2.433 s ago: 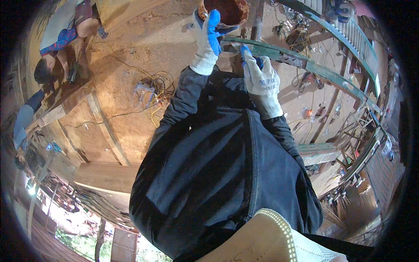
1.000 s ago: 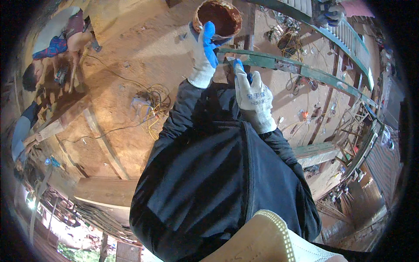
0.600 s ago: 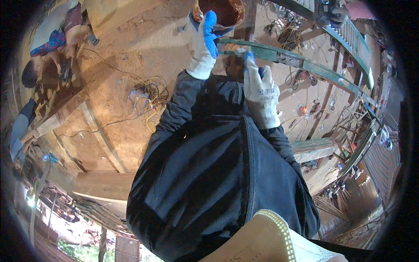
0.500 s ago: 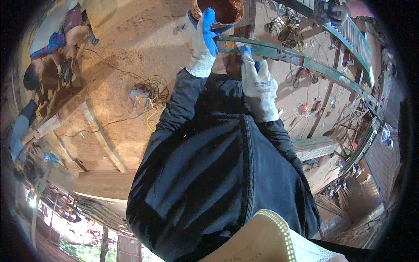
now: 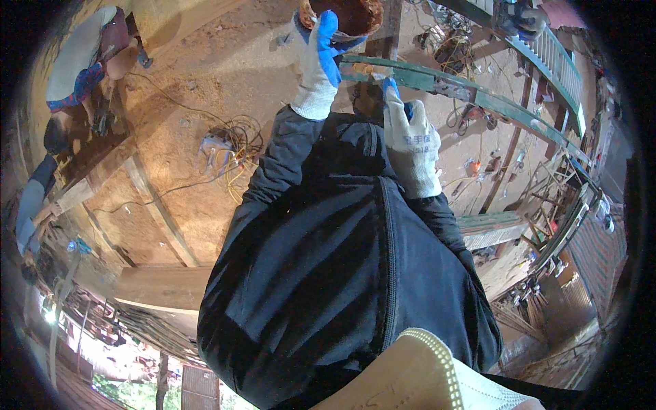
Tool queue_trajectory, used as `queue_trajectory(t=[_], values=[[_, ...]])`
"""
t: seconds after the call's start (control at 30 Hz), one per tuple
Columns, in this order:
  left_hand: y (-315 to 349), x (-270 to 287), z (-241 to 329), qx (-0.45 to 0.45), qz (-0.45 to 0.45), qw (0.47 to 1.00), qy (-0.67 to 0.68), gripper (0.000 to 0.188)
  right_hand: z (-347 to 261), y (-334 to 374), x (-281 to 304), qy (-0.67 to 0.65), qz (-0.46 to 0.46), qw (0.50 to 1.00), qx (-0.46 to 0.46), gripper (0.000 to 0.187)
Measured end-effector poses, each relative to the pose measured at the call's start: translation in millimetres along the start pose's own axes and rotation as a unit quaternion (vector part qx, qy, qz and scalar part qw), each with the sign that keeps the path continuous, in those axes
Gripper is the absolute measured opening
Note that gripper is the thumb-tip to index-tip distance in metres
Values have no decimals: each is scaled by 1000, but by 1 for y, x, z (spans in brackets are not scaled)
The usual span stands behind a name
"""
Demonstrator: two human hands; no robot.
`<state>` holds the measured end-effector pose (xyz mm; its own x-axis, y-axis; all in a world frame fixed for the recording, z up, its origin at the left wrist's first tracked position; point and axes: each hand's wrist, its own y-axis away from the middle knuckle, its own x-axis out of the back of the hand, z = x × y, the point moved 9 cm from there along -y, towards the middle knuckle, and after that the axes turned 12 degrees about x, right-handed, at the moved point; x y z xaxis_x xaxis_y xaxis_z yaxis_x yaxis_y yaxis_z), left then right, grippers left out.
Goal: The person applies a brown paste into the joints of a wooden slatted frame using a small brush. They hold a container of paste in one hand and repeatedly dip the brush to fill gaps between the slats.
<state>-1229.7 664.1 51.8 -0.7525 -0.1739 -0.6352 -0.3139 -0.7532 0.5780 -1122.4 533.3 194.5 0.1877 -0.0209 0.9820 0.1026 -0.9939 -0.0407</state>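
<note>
At the top, my left hand, in a white glove with blue palm, grips a round brown tub by its side. Reddish-brown residue lines the tub's inside. My right hand, gloved alike, is closed with its index finger stretched along a small putty knife. Only the pale flat blade shows; the handle is hidden in the glove. This blade touches or nearly touches the long green wooden beam. Beside it on the beam lies an orange-brown patch.
A power tool with tangled yellow cord lies on the dusty floor at left. Another person bends over timber at the far left. A green slatted piece stands at upper right. Loose wood is piled at right.
My right hand has drawn slightly back and right, uncovering the blade and the orange-brown patch on the beam. The left hand and tub have risen a little in view.
</note>
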Motion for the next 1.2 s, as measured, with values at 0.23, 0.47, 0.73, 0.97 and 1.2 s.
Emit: queue_trajectory(t=[0.23, 0.47, 0.73, 0.97, 1.2], values=[[-3, 9, -1, 1, 11, 1000, -15, 45, -2, -6, 7, -13, 33, 999, 7, 42], [-3, 4, -6, 22, 11, 1000, 7, 43, -5, -11, 10, -11, 35, 999, 6, 42], [0, -2, -2, 16, -6, 1000, 16, 46, -13, -8, -2, -18, -11, 999, 25, 45], [-10, 16, -12, 49, 23, 998, -16, 46, -17, -25, -3, -36, 1, 999, 28, 43], [-4, -5, -5, 8, -37, 998, 51, 44, -22, -17, -6, -31, -52, 998, 20, 43]])
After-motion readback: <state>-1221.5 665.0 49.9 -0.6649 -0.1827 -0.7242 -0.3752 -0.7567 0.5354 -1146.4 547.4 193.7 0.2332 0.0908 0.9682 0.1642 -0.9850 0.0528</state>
